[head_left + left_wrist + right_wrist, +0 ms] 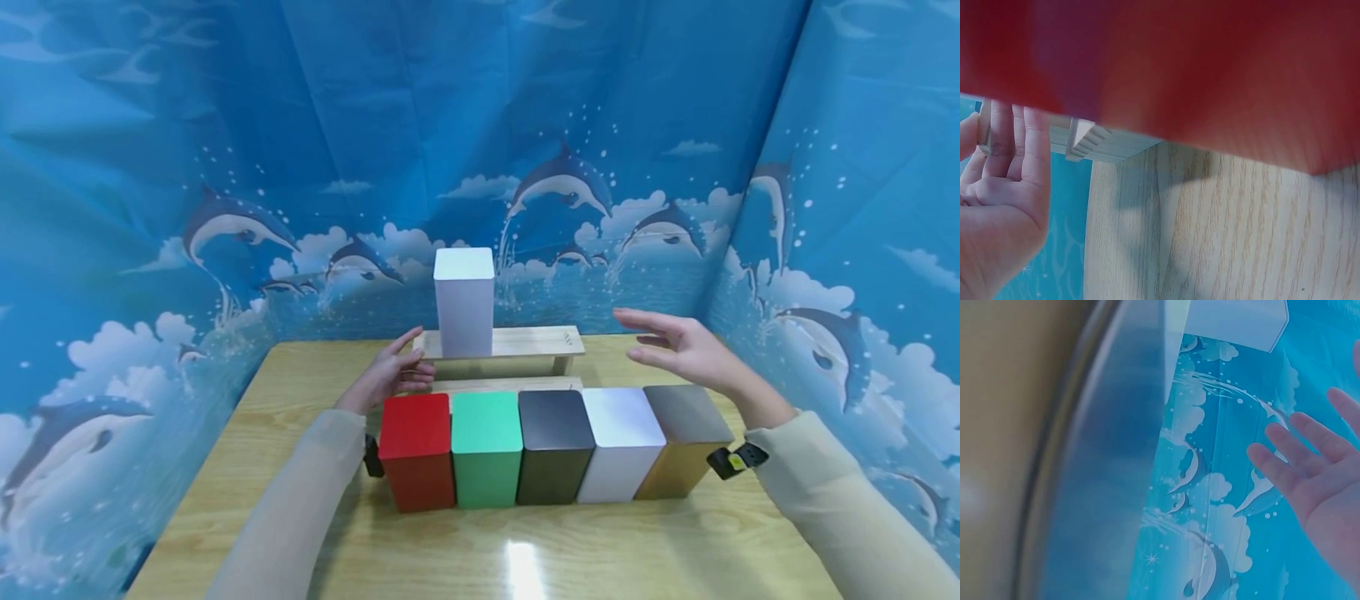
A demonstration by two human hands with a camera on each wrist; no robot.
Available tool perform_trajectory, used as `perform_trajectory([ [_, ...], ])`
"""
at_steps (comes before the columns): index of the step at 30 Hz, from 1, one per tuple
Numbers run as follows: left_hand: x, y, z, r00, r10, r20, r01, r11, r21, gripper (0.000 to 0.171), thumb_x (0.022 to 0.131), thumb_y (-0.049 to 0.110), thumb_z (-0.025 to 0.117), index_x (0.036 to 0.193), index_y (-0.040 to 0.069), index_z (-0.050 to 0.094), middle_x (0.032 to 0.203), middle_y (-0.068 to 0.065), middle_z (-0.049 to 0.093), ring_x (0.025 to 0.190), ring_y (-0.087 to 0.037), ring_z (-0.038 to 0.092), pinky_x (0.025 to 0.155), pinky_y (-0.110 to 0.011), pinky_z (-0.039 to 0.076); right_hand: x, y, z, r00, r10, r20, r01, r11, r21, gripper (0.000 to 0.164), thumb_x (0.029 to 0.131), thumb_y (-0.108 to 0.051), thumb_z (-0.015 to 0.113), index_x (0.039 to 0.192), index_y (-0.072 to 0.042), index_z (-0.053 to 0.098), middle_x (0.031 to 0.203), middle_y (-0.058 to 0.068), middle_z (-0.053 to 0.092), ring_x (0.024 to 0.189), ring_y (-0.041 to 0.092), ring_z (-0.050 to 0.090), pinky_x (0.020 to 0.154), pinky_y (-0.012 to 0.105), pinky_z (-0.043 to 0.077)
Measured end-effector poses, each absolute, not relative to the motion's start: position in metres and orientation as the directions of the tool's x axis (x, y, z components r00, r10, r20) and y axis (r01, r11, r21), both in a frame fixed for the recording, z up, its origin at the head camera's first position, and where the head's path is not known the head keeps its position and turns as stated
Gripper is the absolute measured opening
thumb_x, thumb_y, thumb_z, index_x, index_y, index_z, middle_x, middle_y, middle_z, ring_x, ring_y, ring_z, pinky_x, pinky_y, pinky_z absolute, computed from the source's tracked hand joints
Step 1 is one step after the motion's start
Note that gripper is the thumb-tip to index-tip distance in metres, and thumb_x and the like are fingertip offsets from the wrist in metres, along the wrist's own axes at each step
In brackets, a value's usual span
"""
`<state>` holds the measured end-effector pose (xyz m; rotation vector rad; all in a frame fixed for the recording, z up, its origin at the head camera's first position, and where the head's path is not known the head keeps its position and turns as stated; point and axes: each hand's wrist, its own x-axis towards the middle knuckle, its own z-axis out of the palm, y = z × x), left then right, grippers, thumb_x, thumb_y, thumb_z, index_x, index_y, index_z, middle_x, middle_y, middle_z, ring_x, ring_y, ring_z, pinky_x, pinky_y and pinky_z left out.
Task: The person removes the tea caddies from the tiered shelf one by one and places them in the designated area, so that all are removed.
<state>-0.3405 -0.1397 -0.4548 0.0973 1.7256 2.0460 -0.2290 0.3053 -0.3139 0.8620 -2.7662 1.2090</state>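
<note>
My left hand (386,377) is at the left end of a pale wooden stand (536,342), its fingers fairly straight. In the left wrist view the thumb and fingers stand to either side of a wooden edge; whether they touch it I cannot tell. A tall white box (467,304) stands upright on the stand. To the right, my right hand (686,350) is held up in the air with fingers spread, holding nothing. Nearer to me stand a red box (416,454), green box (486,450), black box (555,450), second white box (621,446) and brownish-gold box (682,442) in a row.
A lower wooden step (510,384) shows behind the row of boxes. Everything stands on a wood-grain table (450,554). Blue dolphin-print sheets (420,125) hang around the back and sides. A dark strap device is on each wrist.
</note>
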Motion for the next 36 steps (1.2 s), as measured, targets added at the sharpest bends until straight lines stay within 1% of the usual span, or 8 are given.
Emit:
perform_trajectory([
  [1, -0.342, -0.140, -0.457, -0.895, 0.381, -0.233, -0.294, -0.110, 0.950, 0.054, 0.099, 0.023, 0.046, 0.148, 0.031, 0.023, 0.088, -0.011, 0.068, 0.079, -0.023, 0.068, 0.080, -0.042, 0.053, -0.230, 0.304, -0.313, -0.850, -0.484, 0.208, -0.481, 0.552, -0.681, 0.052, 0.093, -0.018, 0.058, 0.141, -0.012, 0.040, 0.145, 0.010, 0.037, 0.129, 0.030, 0.038, 0.099, 0.044, 0.038],
  [7, -0.343, -0.140, -0.458, -0.896, 0.375, -0.240, -0.296, -0.100, 0.950, 0.055, 0.099, 0.023, 0.046, 0.148, 0.030, 0.022, 0.088, -0.011, 0.068, 0.079, -0.023, 0.068, 0.080, -0.041, 0.053, -0.236, 0.298, -0.311, -0.850, -0.495, 0.181, -0.468, 0.549, -0.692, 0.053, 0.094, -0.018, 0.057, 0.142, -0.011, 0.038, 0.146, 0.011, 0.035, 0.129, 0.031, 0.037, 0.099, 0.045, 0.039],
  [13, -0.343, -0.140, -0.458, -0.896, 0.372, -0.243, -0.300, -0.104, 0.948, 0.057, 0.099, 0.023, 0.047, 0.149, 0.029, 0.021, 0.089, -0.011, 0.068, 0.079, -0.024, 0.068, 0.079, -0.042, 0.053, -0.241, 0.290, -0.307, -0.845, -0.502, 0.184, -0.472, 0.539, -0.697, 0.054, 0.093, -0.020, 0.058, 0.142, -0.010, 0.038, 0.145, 0.011, 0.036, 0.129, 0.030, 0.037, 0.100, 0.047, 0.038],
  [19, -0.343, -0.140, -0.459, -0.897, 0.371, -0.240, -0.299, -0.110, 0.948, 0.055, 0.098, 0.023, 0.048, 0.147, 0.032, 0.024, 0.089, -0.011, 0.068, 0.079, -0.023, 0.067, 0.081, -0.043, 0.052, -0.247, 0.283, -0.305, -0.820, -0.534, 0.206, -0.502, 0.497, -0.708, 0.054, 0.092, -0.016, 0.060, 0.142, -0.011, 0.039, 0.145, 0.009, 0.036, 0.130, 0.028, 0.037, 0.101, 0.046, 0.037],
  [21, -0.343, -0.140, -0.459, -0.898, 0.371, -0.238, -0.296, -0.106, 0.949, 0.055, 0.098, 0.023, 0.048, 0.148, 0.031, 0.024, 0.090, -0.012, 0.067, 0.079, -0.022, 0.067, 0.081, -0.042, 0.052, -0.249, 0.280, -0.305, -0.813, -0.545, 0.205, -0.509, 0.493, -0.706, 0.055, 0.092, -0.016, 0.060, 0.142, -0.011, 0.038, 0.145, 0.008, 0.036, 0.130, 0.027, 0.037, 0.101, 0.046, 0.037],
  [28, -0.343, -0.140, -0.460, -0.901, 0.362, -0.240, -0.294, -0.101, 0.951, 0.057, 0.098, 0.023, 0.049, 0.148, 0.030, 0.022, 0.094, -0.016, 0.067, 0.080, -0.023, 0.067, 0.078, -0.041, 0.054, -0.257, 0.268, -0.304, -0.810, -0.559, 0.178, -0.498, 0.496, -0.711, 0.057, 0.091, -0.020, 0.061, 0.143, -0.013, 0.037, 0.145, 0.012, 0.036, 0.129, 0.032, 0.038, 0.100, 0.051, 0.037],
  [31, -0.343, -0.139, -0.461, -0.899, 0.364, -0.242, -0.298, -0.106, 0.949, 0.057, 0.098, 0.023, 0.048, 0.148, 0.030, 0.023, 0.092, -0.014, 0.067, 0.079, -0.023, 0.067, 0.077, -0.040, 0.054, -0.260, 0.263, -0.302, -0.811, -0.560, 0.168, -0.492, 0.499, -0.714, 0.057, 0.091, -0.022, 0.061, 0.142, -0.015, 0.038, 0.144, 0.012, 0.037, 0.128, 0.033, 0.039, 0.099, 0.053, 0.037],
  [36, -0.344, -0.139, -0.461, -0.901, 0.362, -0.240, -0.301, -0.123, 0.946, 0.056, 0.098, 0.021, 0.048, 0.148, 0.031, 0.024, 0.087, -0.012, 0.068, 0.076, -0.024, 0.068, 0.076, -0.041, 0.055, -0.266, 0.256, -0.299, -0.801, -0.575, 0.165, -0.499, 0.491, -0.714, 0.056, 0.091, -0.024, 0.061, 0.142, -0.015, 0.039, 0.145, 0.010, 0.037, 0.127, 0.032, 0.040, 0.099, 0.051, 0.038],
])
